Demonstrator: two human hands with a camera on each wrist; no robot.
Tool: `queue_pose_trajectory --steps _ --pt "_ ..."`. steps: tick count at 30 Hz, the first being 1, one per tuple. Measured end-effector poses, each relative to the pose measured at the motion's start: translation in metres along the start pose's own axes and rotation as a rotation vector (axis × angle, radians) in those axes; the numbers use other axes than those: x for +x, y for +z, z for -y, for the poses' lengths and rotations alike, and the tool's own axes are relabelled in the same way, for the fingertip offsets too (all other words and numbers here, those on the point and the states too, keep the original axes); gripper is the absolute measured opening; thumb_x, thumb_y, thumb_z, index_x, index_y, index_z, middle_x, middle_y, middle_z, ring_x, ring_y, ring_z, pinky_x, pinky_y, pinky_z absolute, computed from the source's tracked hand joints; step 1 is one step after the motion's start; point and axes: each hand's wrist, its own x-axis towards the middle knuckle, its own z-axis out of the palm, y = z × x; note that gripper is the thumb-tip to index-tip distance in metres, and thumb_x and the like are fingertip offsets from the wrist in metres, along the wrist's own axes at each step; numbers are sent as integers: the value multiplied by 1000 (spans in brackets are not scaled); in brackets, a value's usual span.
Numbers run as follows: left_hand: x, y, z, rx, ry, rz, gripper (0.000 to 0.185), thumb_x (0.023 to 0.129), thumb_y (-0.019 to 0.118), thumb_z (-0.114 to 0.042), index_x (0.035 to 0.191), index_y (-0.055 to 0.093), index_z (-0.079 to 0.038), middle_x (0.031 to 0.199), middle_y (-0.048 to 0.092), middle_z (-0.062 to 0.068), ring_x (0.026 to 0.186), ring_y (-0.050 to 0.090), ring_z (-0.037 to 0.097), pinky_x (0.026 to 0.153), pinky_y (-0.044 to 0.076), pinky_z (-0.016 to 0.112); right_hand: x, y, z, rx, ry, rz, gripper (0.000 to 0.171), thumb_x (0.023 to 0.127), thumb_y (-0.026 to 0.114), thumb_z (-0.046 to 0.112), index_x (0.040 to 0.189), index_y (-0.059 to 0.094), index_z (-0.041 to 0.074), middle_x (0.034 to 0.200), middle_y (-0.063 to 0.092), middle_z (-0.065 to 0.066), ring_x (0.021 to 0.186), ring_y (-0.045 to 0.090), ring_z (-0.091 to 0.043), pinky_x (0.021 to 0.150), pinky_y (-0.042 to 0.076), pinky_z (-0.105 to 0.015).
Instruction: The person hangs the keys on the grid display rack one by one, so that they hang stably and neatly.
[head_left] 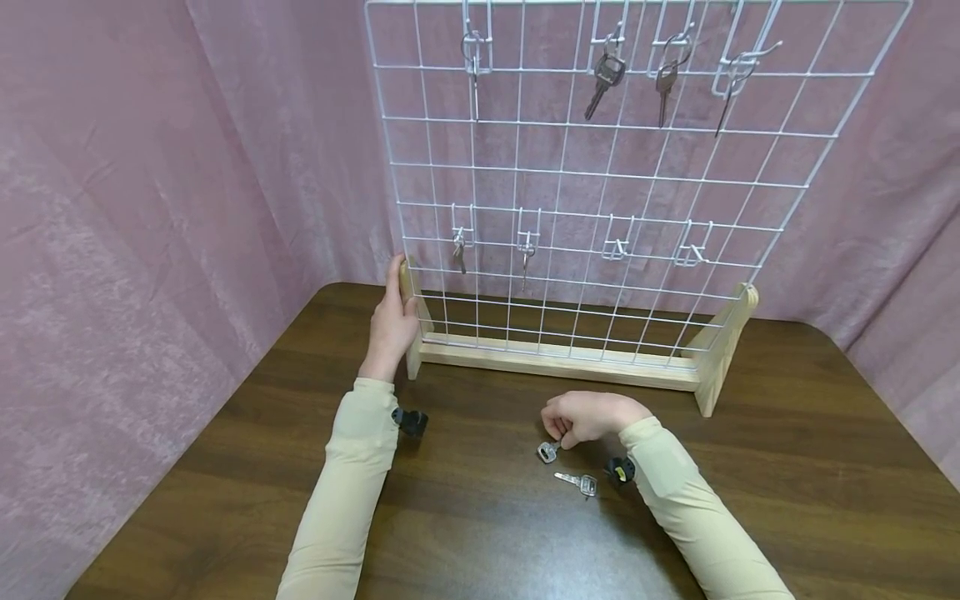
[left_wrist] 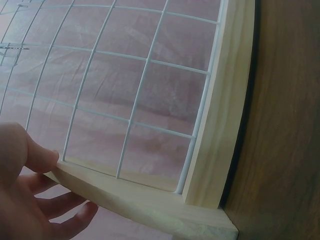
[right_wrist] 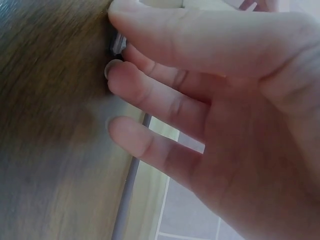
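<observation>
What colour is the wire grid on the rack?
White; the grid shows best in the head view, against the pink curtain.

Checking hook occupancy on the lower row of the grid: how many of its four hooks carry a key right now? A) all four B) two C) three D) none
B. On the wire grid, the two left lower hooks each carry a key and, while the two right lower hooks and are bare.
</observation>
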Motion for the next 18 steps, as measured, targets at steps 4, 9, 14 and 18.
queue_pose_trajectory --steps 4,9,14,18 --pt "-1 0 0 3 5 0 69 100 46 -9 152 12 -40 142 47 28 105 62 48 80 53 59 -2 0 0 16 23 11 20 77 73 -1 77 56 9 75 52 4 67 44 -1 64 41 -16" --pt "-2 1 1 2 4 5 70 100 45 -9 152 12 -40 142 47 27 104 62 48 80 53 58 -3 2 -2 48 51 26 21 78 72 -2 77 56 11 69 50 8 64 44 0 60 40 -16" --pt "-2 1 2 -1 4 7 70 100 45 -9 152 12 -40 142 47 28 106 62 48 82 52 59 -5 2 -2 41 48 22 23 78 68 -7 84 55 12 71 50 7 65 43 0 61 39 -16" --pt "-1 0 1 -10 3 2 69 100 45 -9 152 12 -40 141 48 28 107 62 48 84 52 59 -6 0 -3 23 22 33 25 78 64 -8 89 55 14 73 50 6 66 43 1 62 39 -16"
